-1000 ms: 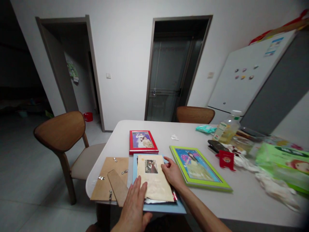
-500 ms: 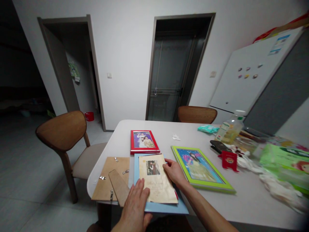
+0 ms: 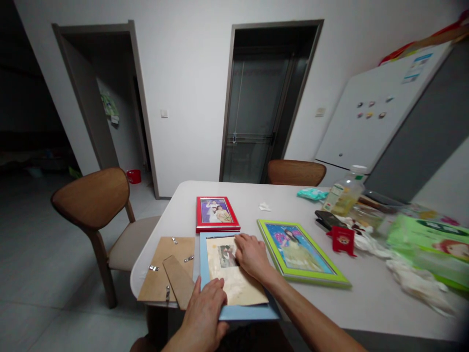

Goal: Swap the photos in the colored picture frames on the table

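A cream printed sheet with a small picture lies over a light-blue picture frame at the table's near edge. My left hand rests at the frame's lower left, fingers stretched out and their tips at the sheet's edge. Across the sheet's upper right part lies my right hand, fingers flat and covering part of the picture. To the left is a brown backing board with metal clips, a loose brown stand strip lying across it.
A red-framed photo lies beyond the blue frame, and a green-framed photo to its right. Farther right are a bottle, a red card, crumpled tissues and a green tissue pack. A wooden chair stands left.
My right hand has moved from the sheet's right edge onto its upper part, pressing flat over the picture. The left hand stays at the lower left. The view has shifted slightly.
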### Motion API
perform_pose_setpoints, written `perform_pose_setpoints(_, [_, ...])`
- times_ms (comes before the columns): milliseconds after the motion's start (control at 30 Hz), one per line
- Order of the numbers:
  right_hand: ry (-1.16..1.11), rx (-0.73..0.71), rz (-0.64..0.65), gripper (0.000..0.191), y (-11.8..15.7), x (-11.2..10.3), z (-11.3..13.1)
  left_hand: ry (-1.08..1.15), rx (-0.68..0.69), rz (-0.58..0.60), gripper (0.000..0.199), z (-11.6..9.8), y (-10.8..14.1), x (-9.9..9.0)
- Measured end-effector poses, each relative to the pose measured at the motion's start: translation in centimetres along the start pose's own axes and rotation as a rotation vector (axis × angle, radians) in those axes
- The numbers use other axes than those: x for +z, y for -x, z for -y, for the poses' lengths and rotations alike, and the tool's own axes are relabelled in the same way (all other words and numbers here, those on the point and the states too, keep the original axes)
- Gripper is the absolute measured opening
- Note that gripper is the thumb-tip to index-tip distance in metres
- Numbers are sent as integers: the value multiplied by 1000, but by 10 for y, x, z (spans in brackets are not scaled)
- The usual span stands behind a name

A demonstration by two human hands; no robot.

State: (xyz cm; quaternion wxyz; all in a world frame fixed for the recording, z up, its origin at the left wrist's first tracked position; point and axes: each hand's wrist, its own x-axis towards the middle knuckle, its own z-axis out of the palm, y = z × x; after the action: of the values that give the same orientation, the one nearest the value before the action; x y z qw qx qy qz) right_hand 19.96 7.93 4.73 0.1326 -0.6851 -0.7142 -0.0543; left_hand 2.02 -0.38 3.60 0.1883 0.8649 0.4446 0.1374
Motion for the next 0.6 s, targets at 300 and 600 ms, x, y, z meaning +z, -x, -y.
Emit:
perform_pose_setpoints(300, [-68, -126, 61, 23, -1, 1, 2, -41, -18, 37, 33, -9, -2, -6])
perform_pose_setpoints(600, [-49, -101, 36, 28, -16, 10, 2, -54, -30, 59, 38, -14, -2, -8])
